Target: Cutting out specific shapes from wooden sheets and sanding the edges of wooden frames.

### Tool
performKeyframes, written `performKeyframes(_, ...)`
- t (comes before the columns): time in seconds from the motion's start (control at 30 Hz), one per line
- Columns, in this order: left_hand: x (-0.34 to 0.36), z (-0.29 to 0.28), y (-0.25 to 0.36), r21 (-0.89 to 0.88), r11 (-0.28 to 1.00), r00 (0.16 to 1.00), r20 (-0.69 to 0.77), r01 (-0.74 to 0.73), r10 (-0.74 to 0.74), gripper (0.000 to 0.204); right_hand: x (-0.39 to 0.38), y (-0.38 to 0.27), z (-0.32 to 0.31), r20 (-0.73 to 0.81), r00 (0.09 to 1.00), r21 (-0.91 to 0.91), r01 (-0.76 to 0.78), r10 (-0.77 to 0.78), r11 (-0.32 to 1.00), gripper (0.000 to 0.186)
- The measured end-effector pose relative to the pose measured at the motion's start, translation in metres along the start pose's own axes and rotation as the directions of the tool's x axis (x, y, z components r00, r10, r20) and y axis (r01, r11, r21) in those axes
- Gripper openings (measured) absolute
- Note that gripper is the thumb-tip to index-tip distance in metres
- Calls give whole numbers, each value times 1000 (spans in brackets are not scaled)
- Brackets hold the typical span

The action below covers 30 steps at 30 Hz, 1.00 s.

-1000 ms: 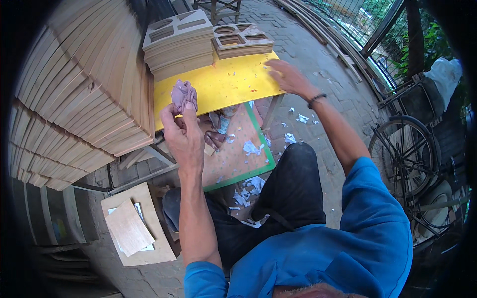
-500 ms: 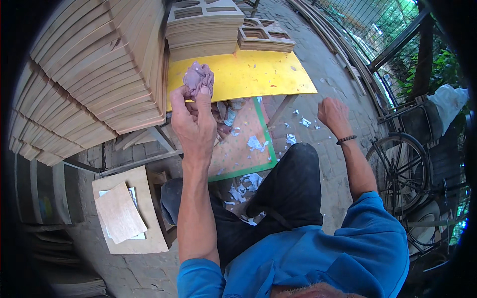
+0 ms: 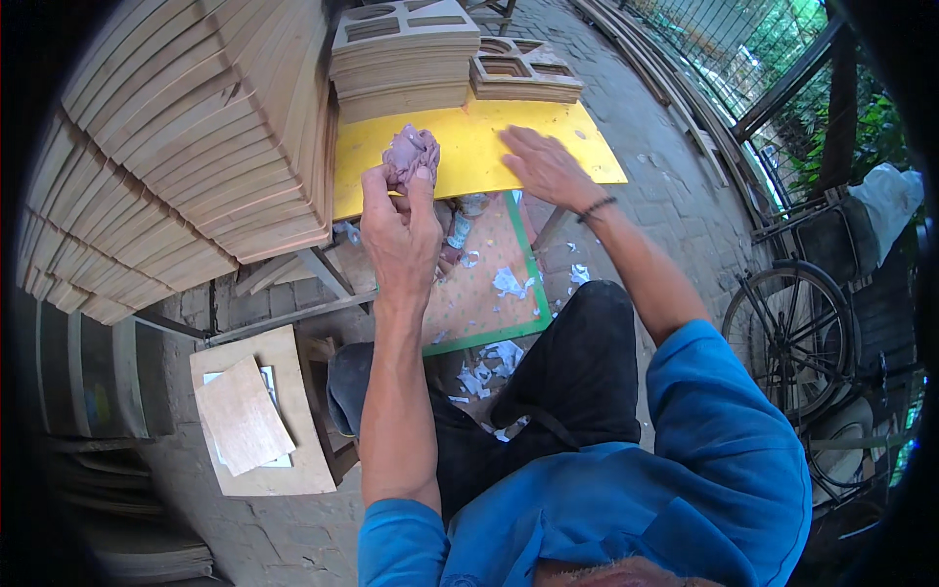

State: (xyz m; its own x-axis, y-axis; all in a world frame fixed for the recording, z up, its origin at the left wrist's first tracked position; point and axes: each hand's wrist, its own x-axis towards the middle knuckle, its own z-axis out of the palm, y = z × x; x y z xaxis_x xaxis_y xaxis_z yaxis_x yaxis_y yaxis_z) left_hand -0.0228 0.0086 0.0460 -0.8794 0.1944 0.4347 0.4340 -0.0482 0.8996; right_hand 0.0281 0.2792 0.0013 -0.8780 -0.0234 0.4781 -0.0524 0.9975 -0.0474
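Note:
My left hand pinches a crumpled, mauve lump between thumb and fingers, held up over the near-left part of a yellow board. Whether the lump is putty or wadded cloth I cannot tell. Slightly blurred, my right hand is above the right part of that board with its fingers stretched out and nothing in them. Behind both hands, a stack of flat wooden frames with cut-out openings rests at the board's far edge. A lower stack of similar frames sits to its right.
Tall stacks of wooden boards rise at the left. Torn paper scraps litter the floor and a green-edged sheet beneath the board. A small stool-like table carries a thin wood piece. A bicycle stands right.
My right hand has swung leftward from beside the board to over it, its fist opening into stretched fingers. My left hand, still gripping the mauve lump, has shifted slightly right.

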Motion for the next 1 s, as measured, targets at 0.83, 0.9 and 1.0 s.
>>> performKeyframes(0.83,-13,13,-4,18,999,996,80,37,-38,29,-82,6,-42,-61,928,-235,-371,368,898,67)
performKeyframes(0.9,-13,12,0,-33,999,995,98,32,-29,27,-135,24,-55,-189,890,-264,-453,415,852,63)
performKeyframes(1.0,-14,5,3,-53,999,996,84,11,-7,25,-166,0,-99,375,448,-514,-628,812,584,49)
